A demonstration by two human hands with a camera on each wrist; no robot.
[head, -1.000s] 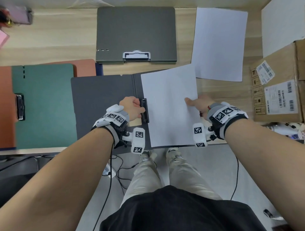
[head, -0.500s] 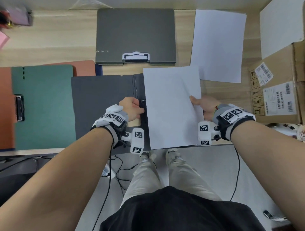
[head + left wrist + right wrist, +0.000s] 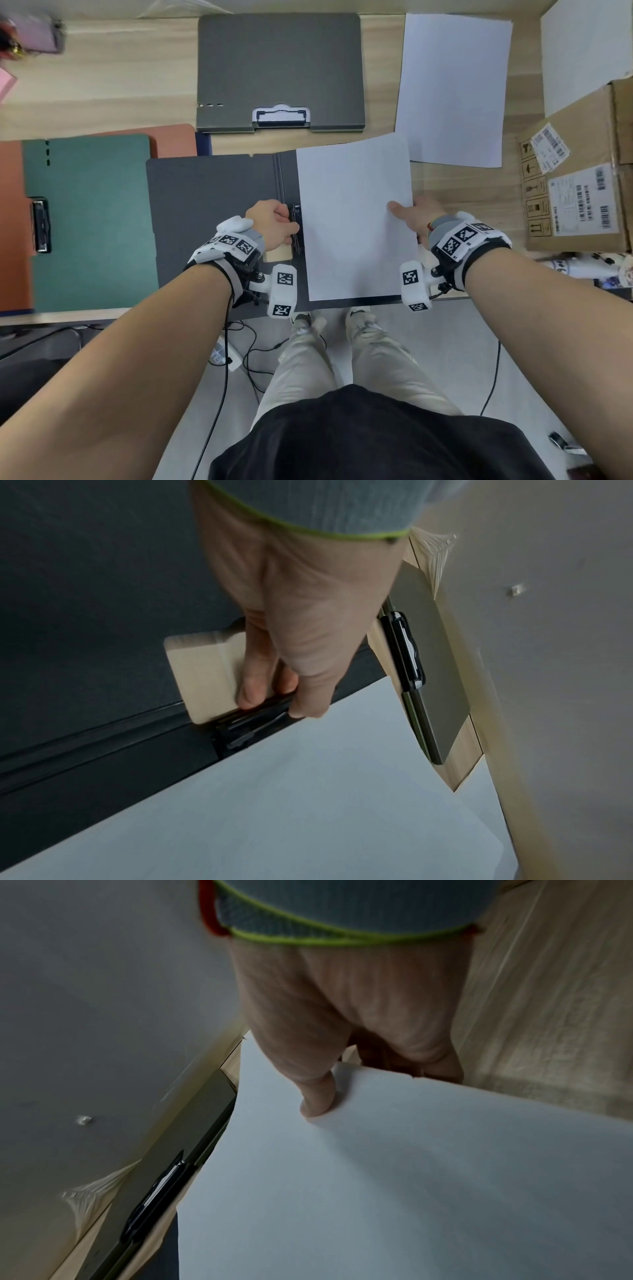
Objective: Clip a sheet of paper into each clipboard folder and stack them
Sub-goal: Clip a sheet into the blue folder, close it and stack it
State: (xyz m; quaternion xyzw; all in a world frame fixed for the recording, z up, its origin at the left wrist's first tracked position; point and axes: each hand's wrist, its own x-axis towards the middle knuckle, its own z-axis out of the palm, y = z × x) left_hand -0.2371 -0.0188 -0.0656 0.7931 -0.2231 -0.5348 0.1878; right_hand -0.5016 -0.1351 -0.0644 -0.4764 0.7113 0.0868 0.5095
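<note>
An open dark grey clipboard folder [image 3: 212,212] lies at the table's front edge. A white sheet of paper [image 3: 352,219] lies over its right half, its left edge beside the black clip [image 3: 296,222]. My left hand [image 3: 274,224] pinches that clip [image 3: 253,721], thumb and fingers curled round its lever. My right hand [image 3: 416,219] pinches the sheet's right edge [image 3: 377,1123], thumb on top, fingers underneath. A closed grey-green folder [image 3: 279,68] sits at the back. A green folder [image 3: 92,219] lies on an orange one [image 3: 174,138] at the left.
A second loose white sheet [image 3: 452,89] lies at the back right, with another white sheet [image 3: 585,51] beyond it. A cardboard box [image 3: 579,185] with labels stands at the right edge. Cables and a power strip [image 3: 226,356] lie on the floor beneath.
The sheet has straightened and shifted right, squaring up over the folder's right half. My right hand moved right with its edge. My left hand stayed on the clip.
</note>
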